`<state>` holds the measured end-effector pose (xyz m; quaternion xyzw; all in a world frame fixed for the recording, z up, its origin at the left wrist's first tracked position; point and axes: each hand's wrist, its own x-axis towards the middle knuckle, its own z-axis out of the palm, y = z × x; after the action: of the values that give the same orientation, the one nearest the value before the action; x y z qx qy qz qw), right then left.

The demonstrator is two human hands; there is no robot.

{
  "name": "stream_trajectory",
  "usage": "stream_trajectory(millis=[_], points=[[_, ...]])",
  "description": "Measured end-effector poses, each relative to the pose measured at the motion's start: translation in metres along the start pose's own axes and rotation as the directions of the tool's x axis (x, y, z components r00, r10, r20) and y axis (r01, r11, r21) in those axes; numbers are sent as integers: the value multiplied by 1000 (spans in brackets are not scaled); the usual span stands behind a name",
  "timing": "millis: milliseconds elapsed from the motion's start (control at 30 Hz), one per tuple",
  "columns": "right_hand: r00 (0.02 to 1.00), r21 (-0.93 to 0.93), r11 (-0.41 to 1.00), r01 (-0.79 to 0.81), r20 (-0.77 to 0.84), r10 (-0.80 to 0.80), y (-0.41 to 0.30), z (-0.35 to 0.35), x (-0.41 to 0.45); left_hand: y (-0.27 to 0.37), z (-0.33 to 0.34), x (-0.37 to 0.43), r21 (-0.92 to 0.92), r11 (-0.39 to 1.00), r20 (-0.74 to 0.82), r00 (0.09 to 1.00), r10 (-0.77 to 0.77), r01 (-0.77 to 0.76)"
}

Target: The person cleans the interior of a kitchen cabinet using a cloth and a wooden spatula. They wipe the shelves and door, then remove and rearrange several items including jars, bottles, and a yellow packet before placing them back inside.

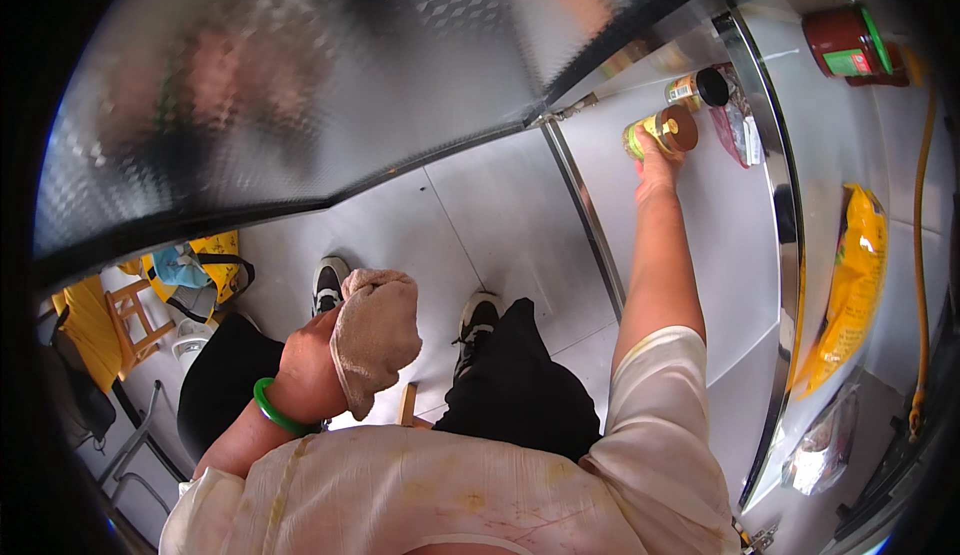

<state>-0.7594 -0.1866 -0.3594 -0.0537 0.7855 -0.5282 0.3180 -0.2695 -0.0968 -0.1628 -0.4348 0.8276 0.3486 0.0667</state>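
Observation:
My right hand (654,161) is around a jar with a brown lid and a yellow label (651,132), which lies tilted inside an open cabinet. Just beyond it is a smaller jar with a black lid (686,90), and beside that sit plastic packets (736,131). In front of my lap, my left hand (311,364) grips a folded beige cloth (379,334). A green bangle (274,409) circles that wrist.
An open textured-glass door (420,90) fills the upper left. The cabinet's metal frame (787,202) runs along the right, with a yellow bag (847,285), a red jar with a green lid (844,45) and a yellow hose (921,255) past it. A wooden stool (135,322) stands left.

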Motion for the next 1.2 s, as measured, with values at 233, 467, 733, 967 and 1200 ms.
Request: stream_trajectory(millis=[233,467,733,967,1200], points=[[999,50,998,39,-17,-38,-4,25,57,-11,1,16,-9,1000,30,1000,1,-1],[992,288,954,79,-118,-46,-18,17,57,-5,-5,16,-48,998,18,999,35,-34],[735,155,904,398,536,-415,-62,1,-192,16,-21,12,26,997,119,991,64,-68],[384,282,420,863,174,-907,-220,-34,-269,20,-9,12,89,937,-1,941,339,-337],[788,50,792,608,-161,-594,-328,-60,-147,41,-22,0,-22,954,13,954,300,-300]])
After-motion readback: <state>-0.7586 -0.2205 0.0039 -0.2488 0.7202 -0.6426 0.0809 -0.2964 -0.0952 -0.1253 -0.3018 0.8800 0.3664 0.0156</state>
